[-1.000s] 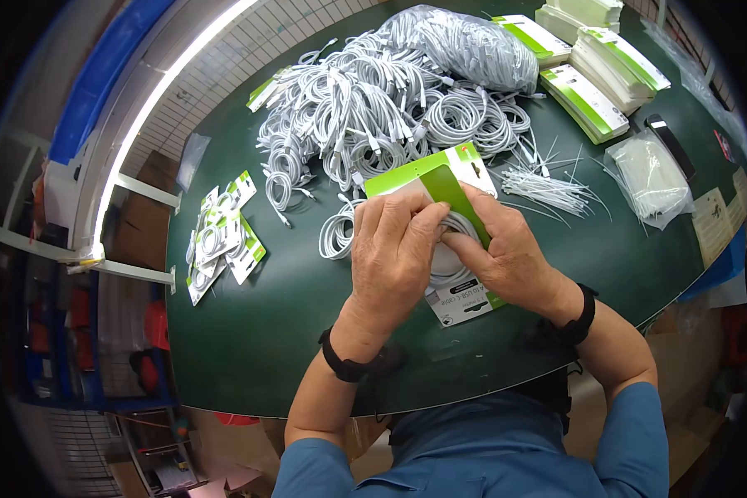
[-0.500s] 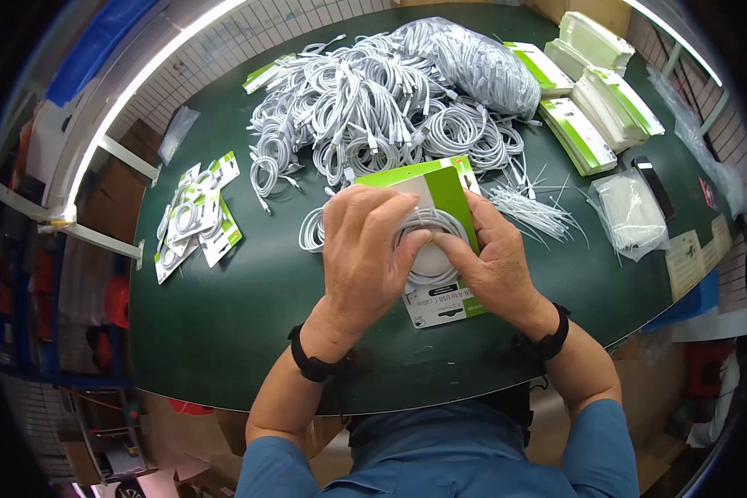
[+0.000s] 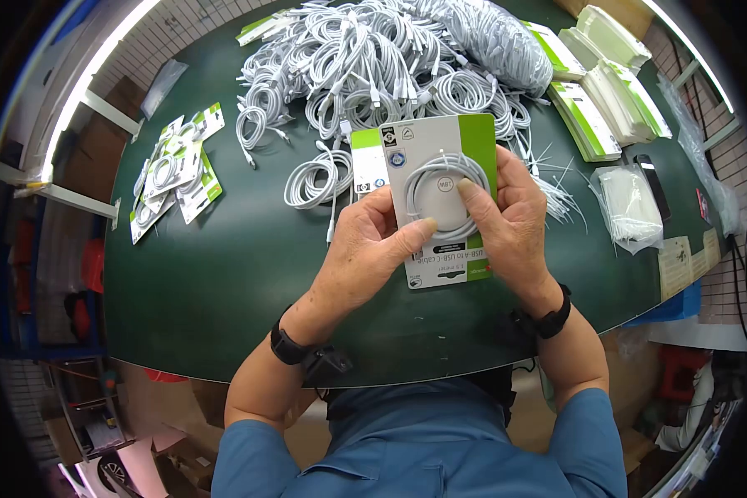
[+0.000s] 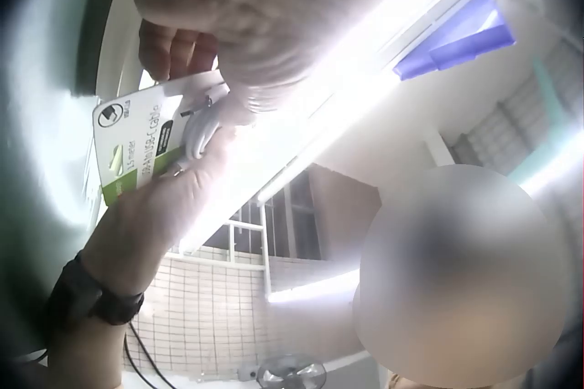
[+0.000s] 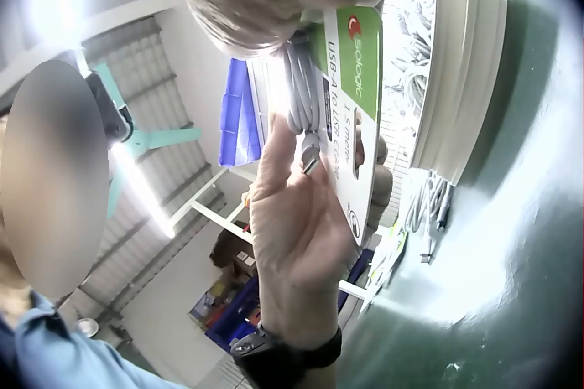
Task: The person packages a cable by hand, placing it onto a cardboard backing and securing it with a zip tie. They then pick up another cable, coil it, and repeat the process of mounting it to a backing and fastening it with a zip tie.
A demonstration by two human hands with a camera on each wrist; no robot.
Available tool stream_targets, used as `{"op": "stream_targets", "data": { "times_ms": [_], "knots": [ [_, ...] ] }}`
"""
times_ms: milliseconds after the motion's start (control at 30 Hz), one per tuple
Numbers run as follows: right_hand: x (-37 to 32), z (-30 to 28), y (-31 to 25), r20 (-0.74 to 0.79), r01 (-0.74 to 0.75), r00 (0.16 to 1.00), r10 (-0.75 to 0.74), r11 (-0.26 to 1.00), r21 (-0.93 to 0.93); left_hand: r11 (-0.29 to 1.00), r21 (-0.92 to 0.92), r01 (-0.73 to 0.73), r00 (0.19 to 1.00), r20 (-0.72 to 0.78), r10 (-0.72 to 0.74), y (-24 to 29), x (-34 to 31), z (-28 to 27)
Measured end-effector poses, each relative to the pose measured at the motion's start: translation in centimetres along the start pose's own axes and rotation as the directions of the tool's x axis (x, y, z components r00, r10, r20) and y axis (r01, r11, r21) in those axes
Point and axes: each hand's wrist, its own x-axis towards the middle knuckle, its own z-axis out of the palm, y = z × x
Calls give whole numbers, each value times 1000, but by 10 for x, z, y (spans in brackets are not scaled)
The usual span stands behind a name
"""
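Both hands hold up a white and green packaging card (image 3: 436,133) printed USB-A to USB-C cable. A coiled white USB cable (image 3: 416,199) lies against its face. My left hand (image 3: 358,253) pinches the card's left edge, its thumb on the lower part of the coil. On the right side my right hand (image 3: 516,222) grips the card, thumb over the coil and fingers behind. A metal plug (image 5: 312,163) at the coil's lower end shows in the right wrist view. Behind the held card, another green and white card (image 3: 367,158) is partly hidden.
A loose coiled cable (image 3: 303,184) lies left of the hands. A large heap of cables (image 3: 349,50) fills the back. Finished-looking cards with cables (image 3: 178,170) lie at left. Card stacks (image 3: 585,124), zip ties (image 3: 556,199) and a plastic bag (image 3: 631,207) are at right.
The held card has turned more face-on and upright. The left hand has moved from over the coil to the card's lower left edge, uncovering the coil. The head view has shifted.
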Motion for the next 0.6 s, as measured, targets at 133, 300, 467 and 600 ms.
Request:
{"op": "stream_targets", "data": {
  "times_ms": [133,300,467,600],
  "knots": [
    [1,-2,4,-14,-25,1000,25,999,30,1000,3,12,1000,26,-12,-3,0,-5],
    [2,2,4,-12,-29,999,30,999,30,1000,-13,-5,1000,3,5,-7,1,-5],
    [3,4,9,-8,-55,998,55,998,21,997,72,-15,999,-37,18,-2,-3,1],
    [5,1,9,24,-80,997,79,996,47,999,35,24,998,-61,-22,-1,-3,2]
  ]
}}
